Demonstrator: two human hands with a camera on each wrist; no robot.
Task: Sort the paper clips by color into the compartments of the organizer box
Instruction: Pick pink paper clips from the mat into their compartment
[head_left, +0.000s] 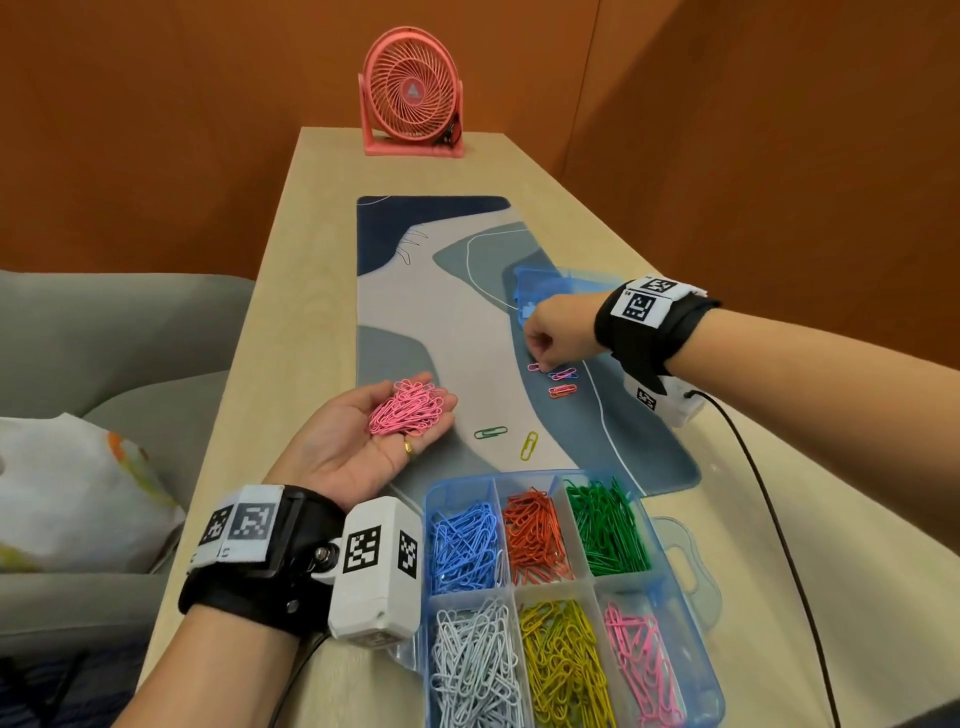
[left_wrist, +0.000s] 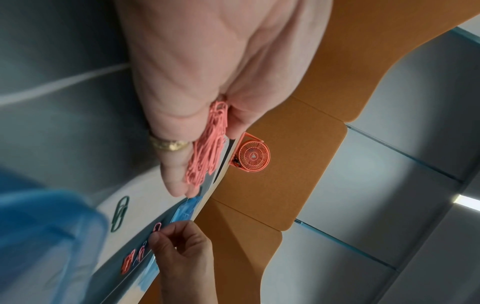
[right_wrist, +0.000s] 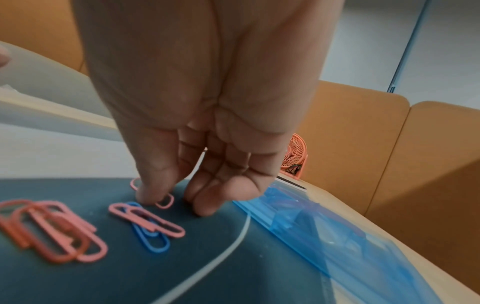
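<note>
Right hand (head_left: 553, 332) noted at 2 o'clock on the mat (head_left: 447, 322), fingertips (right_wrist: 149, 195) narrowed onto one pink clip (right_wrist: 166, 200), pinch not yet confirmed closed. Left hand (head_left: 363, 441) found cupped, palm up, loosely carrying a pink clip heap (head_left: 408, 408); organizer box (head_left: 691, 597) at 6 o'clock. Risk judged: neighbouring pink-and-blue pair (right_wrist: 148, 224) dragged along, heap spilled through tilt.

2 hands (head_left: 363, 447), 1 organizer box (head_left: 670, 551) w/ 6 compartments, 1 fan (head_left: 410, 93).

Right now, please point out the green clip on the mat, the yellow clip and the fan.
green clip (head_left: 490, 433), head view, middle.
yellow clip (head_left: 529, 445), head view, middle.
fan (head_left: 411, 92), head view, grille centre.
</note>
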